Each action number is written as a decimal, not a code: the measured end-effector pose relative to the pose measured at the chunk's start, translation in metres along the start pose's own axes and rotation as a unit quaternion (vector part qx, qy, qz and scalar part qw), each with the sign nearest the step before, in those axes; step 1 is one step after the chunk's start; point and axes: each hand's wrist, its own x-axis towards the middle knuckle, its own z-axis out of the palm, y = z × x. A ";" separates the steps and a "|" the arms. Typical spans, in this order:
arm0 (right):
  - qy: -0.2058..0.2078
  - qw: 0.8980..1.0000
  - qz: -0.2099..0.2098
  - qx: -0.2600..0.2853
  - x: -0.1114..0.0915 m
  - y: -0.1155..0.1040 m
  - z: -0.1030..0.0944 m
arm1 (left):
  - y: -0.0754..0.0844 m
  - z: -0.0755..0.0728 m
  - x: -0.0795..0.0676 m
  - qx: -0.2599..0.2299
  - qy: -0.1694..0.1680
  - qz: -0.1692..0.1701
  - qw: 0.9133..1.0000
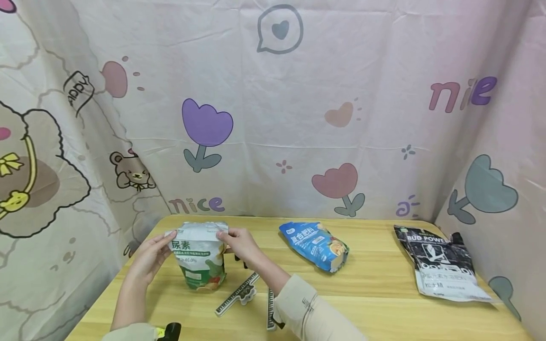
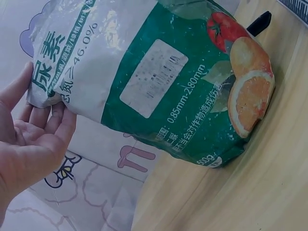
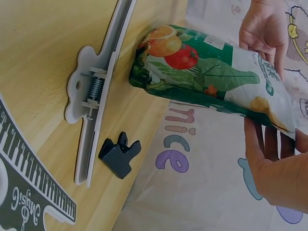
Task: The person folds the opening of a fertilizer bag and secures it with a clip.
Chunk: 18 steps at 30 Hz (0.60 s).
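Note:
A white and green fertilizer bag (image 1: 197, 265) stands upright on the table at the left, its top edge folded over. My left hand (image 1: 149, 258) pinches the left end of the fold, the thumb in front. At the right end my right hand (image 1: 244, 246) pinches the same fold. In the left wrist view, the fingers of that hand lie behind the bag (image 2: 149, 82). Beside the bag lies a long clip with piano-key markings (image 1: 239, 294); a second such clip (image 1: 270, 310) is partly hidden by my right sleeve. A small black clip (image 3: 119, 156) lies near them.
A blue fertilizer bag (image 1: 315, 246) lies at the back middle of the wooden table (image 1: 367, 312). On the right lies a black and white bag (image 1: 443, 265), with a dark object (image 1: 456, 238) at its upper edge. Printed cloth (image 1: 273, 118) hangs behind and at both sides.

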 end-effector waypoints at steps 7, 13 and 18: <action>0.015 0.999 -0.019 -0.026 -0.001 0.000 -0.001 | 0.004 0.005 -0.001 0.058 0.041 -0.007 0.997; 0.076 0.970 -0.159 -0.165 -0.004 0.000 -0.003 | 0.004 0.020 -0.010 0.284 0.120 0.107 0.945; 0.115 0.808 -0.433 -0.384 -0.002 -0.001 -0.007 | -0.001 0.029 -0.013 0.425 0.149 0.320 0.833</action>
